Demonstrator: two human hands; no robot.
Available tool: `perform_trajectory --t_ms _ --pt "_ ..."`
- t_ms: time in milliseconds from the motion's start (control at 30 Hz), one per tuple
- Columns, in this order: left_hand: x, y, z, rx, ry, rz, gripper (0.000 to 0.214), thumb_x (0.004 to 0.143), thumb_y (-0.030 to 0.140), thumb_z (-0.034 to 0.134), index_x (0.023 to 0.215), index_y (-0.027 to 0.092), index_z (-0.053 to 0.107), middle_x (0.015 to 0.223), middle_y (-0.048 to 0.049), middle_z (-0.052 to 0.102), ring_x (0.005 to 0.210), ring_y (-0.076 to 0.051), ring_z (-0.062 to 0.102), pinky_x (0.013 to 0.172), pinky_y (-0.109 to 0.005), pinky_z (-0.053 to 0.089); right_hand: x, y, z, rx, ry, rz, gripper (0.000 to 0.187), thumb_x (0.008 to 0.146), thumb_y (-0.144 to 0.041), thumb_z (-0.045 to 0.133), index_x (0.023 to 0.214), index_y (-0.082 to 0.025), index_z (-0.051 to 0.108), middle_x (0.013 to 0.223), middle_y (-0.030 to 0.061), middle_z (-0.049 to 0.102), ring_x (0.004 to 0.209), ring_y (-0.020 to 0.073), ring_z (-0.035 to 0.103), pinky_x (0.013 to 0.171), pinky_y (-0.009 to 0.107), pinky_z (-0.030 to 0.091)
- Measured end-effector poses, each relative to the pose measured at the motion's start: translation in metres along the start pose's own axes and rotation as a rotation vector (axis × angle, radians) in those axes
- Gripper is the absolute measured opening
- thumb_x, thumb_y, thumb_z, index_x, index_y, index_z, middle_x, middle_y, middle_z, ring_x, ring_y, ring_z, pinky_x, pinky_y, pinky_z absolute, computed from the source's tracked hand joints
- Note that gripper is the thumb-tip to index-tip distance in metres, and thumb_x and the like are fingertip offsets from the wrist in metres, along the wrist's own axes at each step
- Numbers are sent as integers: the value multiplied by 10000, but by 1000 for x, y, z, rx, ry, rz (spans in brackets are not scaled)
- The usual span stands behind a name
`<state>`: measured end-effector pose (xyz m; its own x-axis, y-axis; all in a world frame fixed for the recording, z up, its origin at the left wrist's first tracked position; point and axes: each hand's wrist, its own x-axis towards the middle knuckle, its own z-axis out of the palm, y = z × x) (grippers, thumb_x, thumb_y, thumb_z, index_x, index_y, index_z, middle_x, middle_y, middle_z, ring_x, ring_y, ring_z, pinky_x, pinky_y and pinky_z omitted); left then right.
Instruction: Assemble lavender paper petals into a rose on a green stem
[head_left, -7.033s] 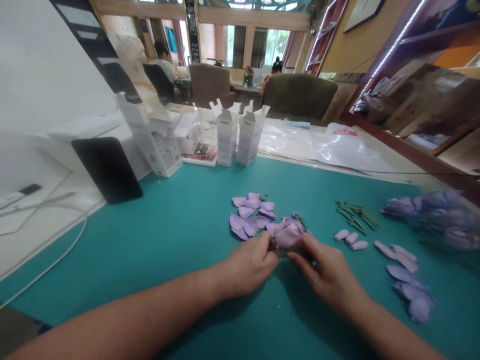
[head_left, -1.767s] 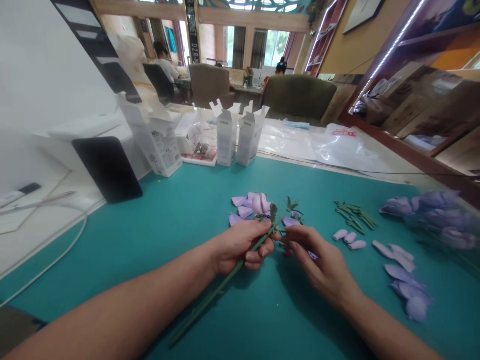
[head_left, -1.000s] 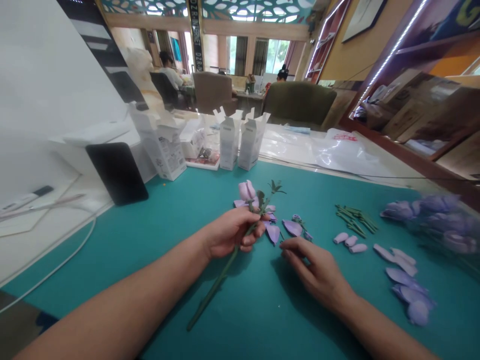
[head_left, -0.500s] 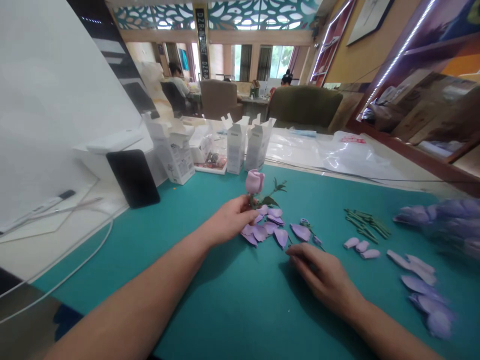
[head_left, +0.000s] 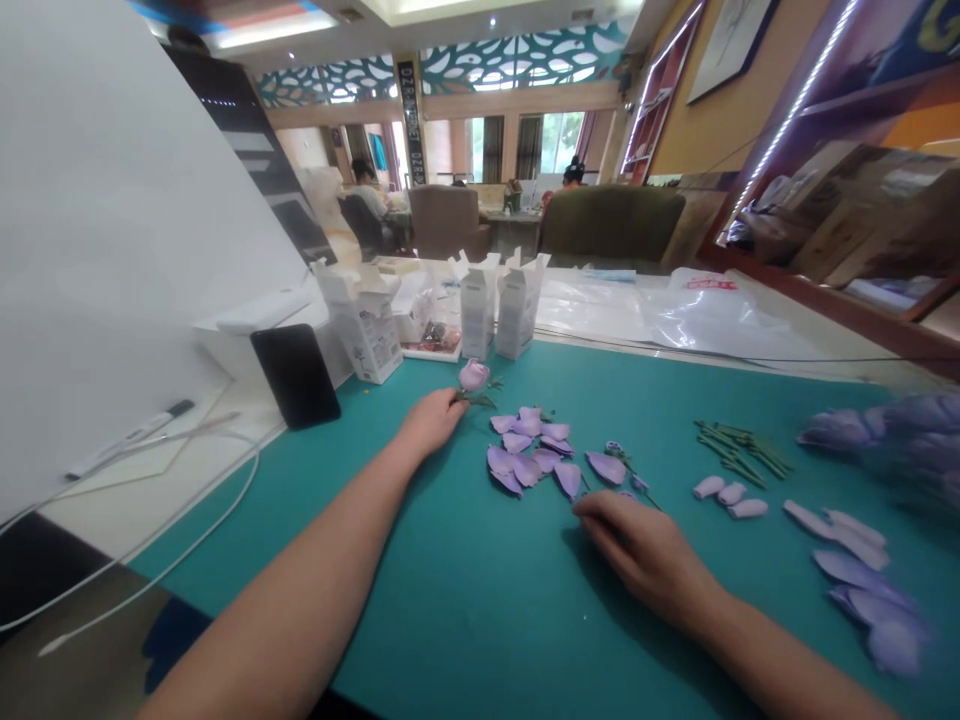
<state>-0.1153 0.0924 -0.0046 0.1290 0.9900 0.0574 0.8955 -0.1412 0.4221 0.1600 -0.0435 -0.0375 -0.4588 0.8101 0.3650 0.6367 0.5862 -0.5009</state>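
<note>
Pinching the pale-pink, rose-shaped flower [head_left: 474,375] w/ green leaves just below its bloom, L hand [head_left: 435,420] is out over the far part of the flat teal surface [head_left: 465,600], nr two upright white cardboard boxes [head_left: 517,310]. R hand [head_left: 645,545] is low & loosely curled; can't tell if it grips anything. Loose oval lilac petals [head_left: 526,468] lie btwn hands; short green stick-like pcs [head_left: 742,440] lie farther R.
</note>
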Motion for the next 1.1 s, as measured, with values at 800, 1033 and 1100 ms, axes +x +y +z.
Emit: perform_trajectory --t_ms 800,1033,1100 --pt "42 -62 -11 191 127 -125 257 917 297 478 1099 167 605 1181 -141 636 1082 -291 595 900 -385 467 -1 6 6 -34 11 23 241 982 -230 349 971 -213 588 877 61 675 749 196 650 650 289 489" --pt "42 -64 -11 177 142 -118 269 904 295 493 1099 150 608 1161 -152 631 1070 -301 595 899 -399 469 0 4 4 -36 3 18 234 974 -228 360 949 -221 592 869 57 676 743 201 650 648 290 495" --pt "41 -65 -12 164 147 -119 294 891 303 509 1123 148 600 1148 -148 635 1060 -303 600 892 -398 475 1 3 3 -40 2 8 236 969 -219 360 946 -217 596 875 65 681 749 203 653 647 293 499"
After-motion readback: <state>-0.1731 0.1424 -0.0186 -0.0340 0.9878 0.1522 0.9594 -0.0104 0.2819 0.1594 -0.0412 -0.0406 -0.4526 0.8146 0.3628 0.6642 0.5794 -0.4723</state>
